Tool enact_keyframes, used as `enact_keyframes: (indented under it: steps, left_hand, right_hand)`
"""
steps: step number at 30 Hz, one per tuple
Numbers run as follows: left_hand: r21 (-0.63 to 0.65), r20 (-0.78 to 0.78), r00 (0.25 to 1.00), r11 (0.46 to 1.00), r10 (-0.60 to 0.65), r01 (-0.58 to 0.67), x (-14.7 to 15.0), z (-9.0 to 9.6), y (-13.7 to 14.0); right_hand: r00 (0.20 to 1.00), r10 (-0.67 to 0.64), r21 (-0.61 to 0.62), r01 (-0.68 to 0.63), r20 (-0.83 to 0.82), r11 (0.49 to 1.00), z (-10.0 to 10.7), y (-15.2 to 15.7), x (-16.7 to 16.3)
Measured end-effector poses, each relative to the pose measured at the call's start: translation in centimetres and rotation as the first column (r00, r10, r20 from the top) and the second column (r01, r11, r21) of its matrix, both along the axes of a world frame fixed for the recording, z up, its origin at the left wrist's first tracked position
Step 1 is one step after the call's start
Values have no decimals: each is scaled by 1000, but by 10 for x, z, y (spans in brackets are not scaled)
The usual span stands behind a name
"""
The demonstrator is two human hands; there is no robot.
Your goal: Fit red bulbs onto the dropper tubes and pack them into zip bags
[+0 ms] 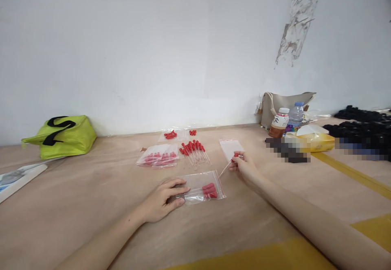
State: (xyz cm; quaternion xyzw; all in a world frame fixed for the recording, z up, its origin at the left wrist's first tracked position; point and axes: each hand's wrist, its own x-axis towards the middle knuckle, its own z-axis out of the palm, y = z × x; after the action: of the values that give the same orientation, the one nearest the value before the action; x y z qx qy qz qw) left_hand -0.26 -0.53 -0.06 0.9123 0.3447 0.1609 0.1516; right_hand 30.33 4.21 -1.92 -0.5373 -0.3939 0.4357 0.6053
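Observation:
My right hand (242,166) is closed on a dropper (226,167) with a red rubber bulb and a thin clear tube. The tube slants down to the left, its tip close to the right, red-striped edge of a clear zip bag (195,176). Inside that bag lie droppers, their red bulbs (209,190) toward the striped edge. My left hand (165,198) rests on the bag's left end, fingers stretched out and apart. Just beyond the bag, several loose droppers (195,152) lie fanned out, bulbs away from me. Partly behind my right hand is another flat zip bag (229,147).
Filled zip bags (159,156) lie left of the loose droppers. Red bulbs (170,134) sit near the wall. A lime-green bag (69,137) stands far left. At right are a brown drink bottle (279,122), a water bottle (296,113), a beige bag (269,107) and a yellow tissue pack (320,141).

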Motion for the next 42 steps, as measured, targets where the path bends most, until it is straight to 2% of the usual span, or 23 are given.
enact_keyframes:
  steps: [6,8,11,14,17,19,21,23,25,27,29,31,35,39,42]
  left_hand:
    - [10,-14,1000,1000,-4,4,2,2,-2]
    - [15,-6,1000,1000,0,0,2,3,-3]
    - [14,4,1000,1000,8,-8,3,4,-4]
    - [5,5,1000,1000,9,-9,2,4,-3]
    - [10,10,1000,1000,-1,1,3,4,-3]
    - [12,12,1000,1000,-1,1,3,4,-3]
    - [9,7,1000,1000,2,-2,3,4,-2]
    - [7,-5,1000,1000,-3,3,2,4,-2]
    - [2,-18,1000,1000,-7,7,2,3,-2]
    - [-2,-23,1000,1000,-3,3,1,2,-1]
    - [-2,-26,1000,1000,2,-2,0,1,-1]
    - [5,-25,1000,1000,-1,1,0,0,-1]
    - [15,-22,1000,1000,-7,8,0,1,-1]
    - [34,-32,999,999,0,1,0,0,-2]
    - [51,-21,1000,999,-4,6,0,0,-2]
  right_hand:
    - [966,122,-48,-136,-229,989,1,-12,-14]
    - [956,179,-49,-196,-234,979,1,-19,-18]
    - [939,331,-38,-335,-92,941,0,-25,-20]
    - [878,463,-66,-458,125,886,-1,-28,-23]
    - [833,460,-61,-465,306,883,-1,-28,-29]
    - [802,421,21,-473,423,881,-2,-27,-32]
    - [757,415,84,-522,504,849,-2,-26,-33]
    - [720,474,32,-565,506,824,-1,-22,-30]
    - [734,513,-101,-528,445,843,1,-15,-23]
    - [788,436,-192,-391,435,900,6,-3,-16]
    - [809,322,-191,-260,491,946,12,13,-13]
    - [799,255,-156,-202,545,967,16,32,-16]
    - [766,219,-166,-148,604,975,19,69,-37]
    - [728,258,-293,-81,635,953,20,97,-61]
    - [730,292,-358,-70,617,931,22,108,-71]
